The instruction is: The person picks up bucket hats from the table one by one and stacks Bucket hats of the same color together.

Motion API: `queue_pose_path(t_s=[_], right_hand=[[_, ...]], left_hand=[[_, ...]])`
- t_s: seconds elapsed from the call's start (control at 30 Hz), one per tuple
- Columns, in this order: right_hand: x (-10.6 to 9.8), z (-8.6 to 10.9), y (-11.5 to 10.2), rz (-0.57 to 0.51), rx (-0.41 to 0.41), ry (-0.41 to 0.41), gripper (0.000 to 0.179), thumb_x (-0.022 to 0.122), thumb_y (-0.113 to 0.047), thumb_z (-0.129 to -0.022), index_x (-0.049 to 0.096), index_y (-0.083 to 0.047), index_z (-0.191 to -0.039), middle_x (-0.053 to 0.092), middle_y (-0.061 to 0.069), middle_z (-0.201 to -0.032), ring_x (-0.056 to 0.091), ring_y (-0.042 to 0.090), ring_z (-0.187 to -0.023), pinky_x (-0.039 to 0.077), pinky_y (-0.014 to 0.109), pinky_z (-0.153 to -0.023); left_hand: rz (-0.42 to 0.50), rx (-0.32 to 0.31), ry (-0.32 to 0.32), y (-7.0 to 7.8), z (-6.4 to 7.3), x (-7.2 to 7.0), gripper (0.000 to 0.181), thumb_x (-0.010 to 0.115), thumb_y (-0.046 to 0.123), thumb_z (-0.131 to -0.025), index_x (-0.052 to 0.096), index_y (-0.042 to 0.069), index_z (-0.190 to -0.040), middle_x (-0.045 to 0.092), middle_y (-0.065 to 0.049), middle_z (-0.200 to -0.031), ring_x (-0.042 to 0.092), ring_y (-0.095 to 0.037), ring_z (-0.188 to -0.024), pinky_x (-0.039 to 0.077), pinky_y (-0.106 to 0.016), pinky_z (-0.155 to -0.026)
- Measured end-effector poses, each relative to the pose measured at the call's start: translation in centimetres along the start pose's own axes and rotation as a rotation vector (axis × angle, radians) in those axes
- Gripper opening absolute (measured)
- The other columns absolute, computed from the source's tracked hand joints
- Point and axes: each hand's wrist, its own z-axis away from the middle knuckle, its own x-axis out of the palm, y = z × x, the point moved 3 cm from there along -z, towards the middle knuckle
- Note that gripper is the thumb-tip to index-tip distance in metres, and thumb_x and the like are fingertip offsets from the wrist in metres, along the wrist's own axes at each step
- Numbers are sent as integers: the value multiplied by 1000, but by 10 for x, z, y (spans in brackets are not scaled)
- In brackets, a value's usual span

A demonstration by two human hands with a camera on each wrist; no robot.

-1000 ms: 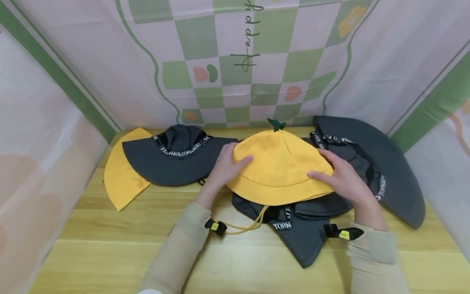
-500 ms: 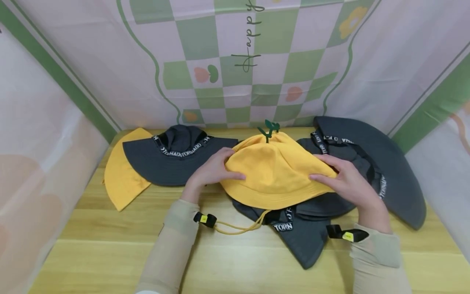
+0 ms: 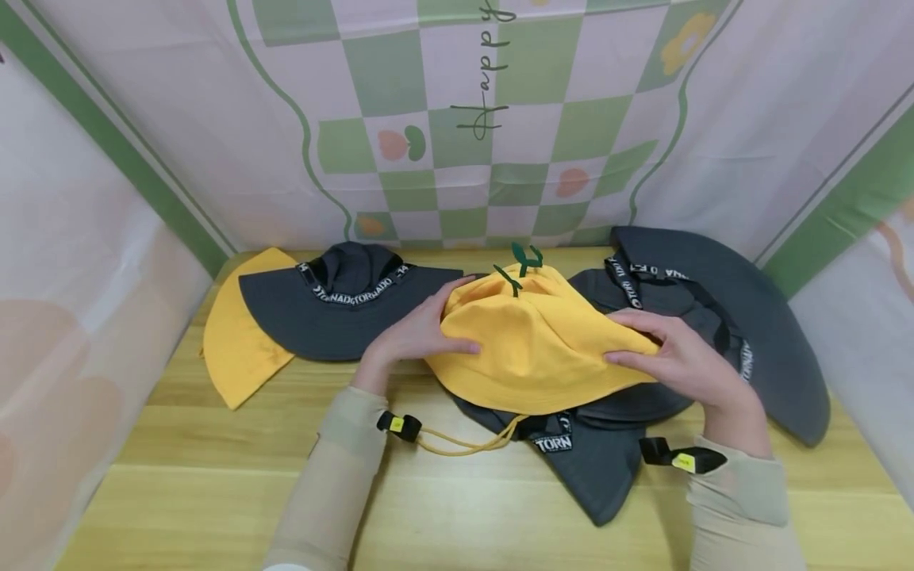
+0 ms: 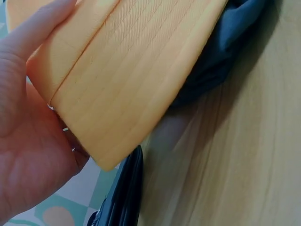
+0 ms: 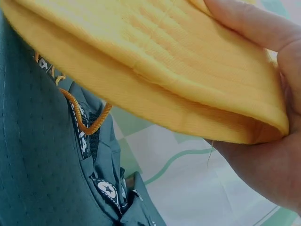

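In the head view a pair of yellow bucket hats (image 3: 528, 357) sits one against the other, each topped by a green sprout (image 3: 511, 279). My left hand (image 3: 420, 327) grips their left side, thumb on the front and fingers behind. Opposite it, my right hand (image 3: 674, 349) pinches the right side of the brim in the same way. Pushed-in folds show in the crown between the sprouts. A yellow cord (image 3: 464, 453) hangs below. Dark grey hats (image 3: 596, 476) with lettered straps lie beneath, partly hidden. From the right wrist, the brim (image 5: 188, 94) shows as layered edges.
To the left on the wooden table (image 3: 214, 484), a dark grey wide-brimmed hat (image 3: 343, 333) overlaps another yellow hat (image 3: 232, 341). A larger dark grey hat (image 3: 774, 349) lies at the right. A checked curtain (image 3: 457, 182) hangs behind.
The front yellow hat has tipped and come down toward me, and a second sprout has come into sight. My left hand has moved left, my right slightly right and down.
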Motion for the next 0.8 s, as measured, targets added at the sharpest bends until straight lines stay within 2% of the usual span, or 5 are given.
queue_pose_path(t_s=[0.17, 0.27, 0.47, 0.6, 0.8], right_hand=[[-1, -1, -2, 20, 26, 22, 41, 74, 2, -86, 68, -14, -124, 67, -12, -105, 57, 7, -76, 49, 17, -66], [-2, -3, 2, 61, 56, 62, 44, 73, -1, -88, 64, -12, -130, 66, -16, -103, 58, 5, -75, 48, 16, -65], [-2, -7, 12, 170, 148, 111, 47, 68, -15, -95, 55, -5, -139, 66, 3, -109, 54, 0, -78, 44, 12, -68], [-1, -8, 14, 211, 207, 128, 47, 65, -22, -98, 52, -4, -140, 65, 15, -115, 49, -1, -81, 39, 13, -71], [0, -9, 14, 217, 206, 147, 47, 63, -24, -99, 50, -3, -140, 62, 20, -124, 46, -8, -90, 38, 12, -76]], left_hand=[[-56, 13, 42, 1, 0, -2, 104, 88, 45, -72, 27, 37, -156, 33, -4, -157, 34, -20, -143, 34, -47, -117], [-41, 22, 81, 1, 1, -3, 108, 89, 42, -71, 25, 30, -157, 35, -6, -152, 40, -20, -136, 39, -44, -114], [40, 6, 63, 1, 4, -5, 115, 94, 33, -67, 19, 17, -153, 37, -9, -152, 47, -22, -133, 40, -42, -113], [-48, 20, 67, 2, 4, -7, 100, 93, 37, -68, 36, 14, -147, 48, -6, -144, 51, -21, -127, 42, -42, -110], [-82, 96, 126, 4, 4, -10, 61, 89, 35, -75, 56, 14, -121, 59, -2, -112, 56, -19, -97, 48, -35, -87]])
